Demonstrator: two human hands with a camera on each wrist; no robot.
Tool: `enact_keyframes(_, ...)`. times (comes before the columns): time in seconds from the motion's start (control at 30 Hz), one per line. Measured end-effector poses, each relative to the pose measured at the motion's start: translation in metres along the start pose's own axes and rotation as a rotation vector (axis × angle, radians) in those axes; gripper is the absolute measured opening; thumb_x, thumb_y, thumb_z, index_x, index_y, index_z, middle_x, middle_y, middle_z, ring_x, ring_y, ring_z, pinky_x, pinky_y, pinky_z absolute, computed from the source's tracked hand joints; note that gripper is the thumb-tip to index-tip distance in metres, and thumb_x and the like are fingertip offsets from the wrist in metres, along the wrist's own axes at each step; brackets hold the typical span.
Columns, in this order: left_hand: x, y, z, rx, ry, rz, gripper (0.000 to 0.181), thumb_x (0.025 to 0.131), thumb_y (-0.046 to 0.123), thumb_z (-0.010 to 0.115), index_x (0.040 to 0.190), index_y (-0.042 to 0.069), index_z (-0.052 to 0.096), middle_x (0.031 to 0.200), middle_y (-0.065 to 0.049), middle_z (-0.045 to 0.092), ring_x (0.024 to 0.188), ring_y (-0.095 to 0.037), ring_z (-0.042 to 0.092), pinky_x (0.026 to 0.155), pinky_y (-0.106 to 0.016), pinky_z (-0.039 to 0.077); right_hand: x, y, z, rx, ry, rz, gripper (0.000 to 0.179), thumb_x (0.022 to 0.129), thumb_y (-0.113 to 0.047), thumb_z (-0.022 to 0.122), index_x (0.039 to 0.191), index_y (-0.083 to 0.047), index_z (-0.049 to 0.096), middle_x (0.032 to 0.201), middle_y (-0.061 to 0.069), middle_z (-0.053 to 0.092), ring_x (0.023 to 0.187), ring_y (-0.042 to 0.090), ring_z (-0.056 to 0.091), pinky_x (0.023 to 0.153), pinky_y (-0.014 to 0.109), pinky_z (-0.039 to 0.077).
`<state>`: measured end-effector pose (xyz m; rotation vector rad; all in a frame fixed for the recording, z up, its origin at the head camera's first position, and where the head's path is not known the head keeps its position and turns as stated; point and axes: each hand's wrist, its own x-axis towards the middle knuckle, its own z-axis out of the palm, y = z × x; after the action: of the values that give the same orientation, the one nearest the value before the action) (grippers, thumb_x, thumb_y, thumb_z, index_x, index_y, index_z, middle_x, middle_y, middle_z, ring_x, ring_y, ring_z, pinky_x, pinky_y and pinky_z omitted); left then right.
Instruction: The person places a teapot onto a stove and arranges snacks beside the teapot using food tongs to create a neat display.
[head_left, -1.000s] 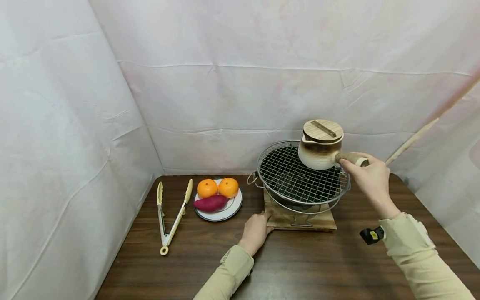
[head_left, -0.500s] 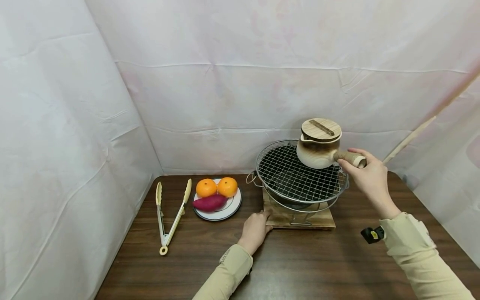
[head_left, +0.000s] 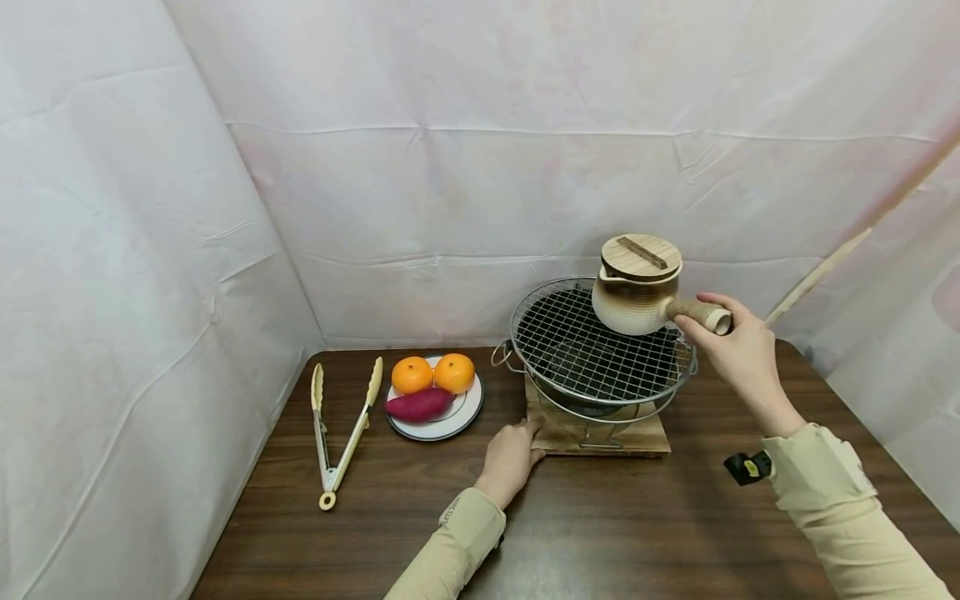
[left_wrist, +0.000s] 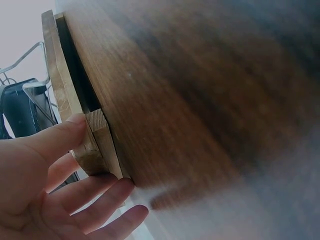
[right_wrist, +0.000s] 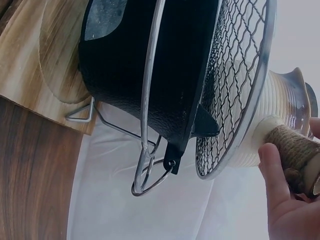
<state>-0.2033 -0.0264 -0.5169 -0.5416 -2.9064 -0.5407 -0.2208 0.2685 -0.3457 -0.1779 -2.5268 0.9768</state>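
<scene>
My right hand point(head_left: 738, 354) grips the rope-wrapped handle point(head_left: 697, 314) of a brown-and-cream clay teapot point(head_left: 633, 308) with a wooden lid point(head_left: 641, 256). The teapot is upright at the back right of the round wire grill mesh point(head_left: 585, 354); whether its full weight rests there I cannot tell. Under the mesh is a black stove bowl point(right_wrist: 145, 65) in a wire stand, on a wooden board point(head_left: 555, 433). My left hand point(head_left: 510, 462) holds the board's front left corner; in the left wrist view the thumb point(left_wrist: 65, 132) presses its front edge and fingers touch the side.
A white plate point(head_left: 468, 408) left of the board bears two oranges point(head_left: 412, 376) and a purple sweet potato point(head_left: 420, 406). Spread tongs point(head_left: 347, 458) lie at the far left. White curtains point(head_left: 450, 192) hang behind and beside the dark wooden table point(head_left: 600, 525).
The whole head view has shifted slightly. The teapot stays over the mesh in my right hand, and my left hand keeps its hold on the board.
</scene>
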Motion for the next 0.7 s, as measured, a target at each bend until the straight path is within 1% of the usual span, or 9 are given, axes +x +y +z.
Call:
enact_keyframes(0.1,0.000,0.000,0.000,0.000,0.003,0.003,0.045,0.079,0.024,0.079,0.122,0.019,0.066,0.114,-0.009,0.072,0.089,-0.027,0.071,0.069,-0.037,0.056,0.000,0.000,0.000,-0.011,0.003,-0.003,0.064,0.086,-0.050,0.065,0.138,-0.014,0.053,0.091,0.020,0.065,0.055,0.004,0.045,0.053,0.026,0.037)
enact_keyframes(0.23,0.000,0.000,0.001,0.002,0.007,0.005,0.045,0.078,0.024,0.079,0.121,0.019,0.067,0.112,-0.008,0.073,0.087,-0.027,0.071,0.067,-0.037,0.056,-0.001,0.001,-0.002,-0.016,0.005,-0.004,0.068,0.086,-0.050,0.066,0.142,-0.015,0.048,0.067,0.002,0.053,0.051,0.007,0.042,0.052,0.028,0.036)
enact_keyframes(0.3,0.000,0.000,0.001,0.001,0.007,0.005,0.045,0.078,0.024,0.079,0.121,0.019,0.067,0.112,-0.008,0.073,0.087,-0.027,0.071,0.067,-0.037,0.056,-0.002,0.003,-0.004,-0.006,-0.001,-0.002,0.071,0.086,-0.050,0.066,0.144,-0.015,0.045,0.062,-0.007,0.049,0.051,0.006,0.043,0.051,0.027,0.036)
enact_keyframes(0.4,0.000,0.000,0.001,0.001,0.008,0.006,0.045,0.078,0.024,0.079,0.121,0.019,0.067,0.112,-0.008,0.073,0.087,-0.027,0.071,0.066,-0.037,0.056,-0.003,0.006,-0.007,0.030,-0.009,0.001,0.075,0.086,-0.049,0.067,0.147,-0.015,0.039,0.065,-0.020,0.050,0.053,0.001,0.045,0.052,0.024,0.037)
enact_keyframes(0.5,0.000,0.000,0.002,0.002,0.008,0.007,0.044,0.078,0.024,0.079,0.120,0.019,0.067,0.111,-0.008,0.073,0.086,-0.027,0.071,0.065,-0.036,0.056,-0.005,0.009,-0.009,0.080,-0.015,0.003,0.075,0.087,-0.047,0.066,0.149,-0.017,0.036,0.082,-0.028,0.055,0.063,-0.013,0.049,0.057,0.015,0.039)
enact_keyframes(0.57,0.000,0.000,0.002,0.004,0.008,0.007,0.045,0.078,0.025,0.079,0.120,0.019,0.067,0.111,-0.008,0.073,0.085,-0.026,0.071,0.065,-0.036,0.056,-0.006,0.010,-0.011,0.124,-0.022,-0.010,0.071,0.091,-0.045,0.062,0.149,-0.017,0.035,0.100,-0.015,0.067,0.070,-0.022,0.050,0.061,0.009,0.039)
enact_keyframes(0.6,0.000,0.000,0.002,0.004,0.007,0.006,0.044,0.078,0.025,0.079,0.120,0.019,0.067,0.110,-0.008,0.073,0.085,-0.026,0.071,0.065,-0.036,0.055,-0.008,0.011,-0.011,0.149,-0.021,-0.021,0.067,0.093,-0.043,0.059,0.150,-0.017,0.034,0.110,-0.004,0.070,0.071,-0.025,0.050,0.063,0.006,0.040)
enact_keyframes(0.67,0.000,0.000,0.002,0.005,0.006,0.002,0.045,0.078,0.024,0.079,0.120,0.019,0.067,0.111,-0.008,0.073,0.085,-0.026,0.071,0.065,-0.036,0.056,-0.010,0.014,-0.012,0.185,-0.019,-0.051,0.059,0.099,-0.039,0.050,0.150,-0.015,0.034,0.123,0.020,0.064,0.072,-0.027,0.051,0.065,0.003,0.040)
enact_keyframes(0.7,0.001,0.000,0.002,0.005,0.006,0.000,0.045,0.078,0.024,0.079,0.120,0.019,0.067,0.111,-0.009,0.073,0.085,-0.027,0.071,0.065,-0.036,0.056,-0.012,0.015,-0.012,0.203,-0.016,-0.065,0.055,0.101,-0.038,0.045,0.150,-0.015,0.034,0.127,0.028,0.058,0.072,-0.026,0.052,0.065,0.002,0.042)
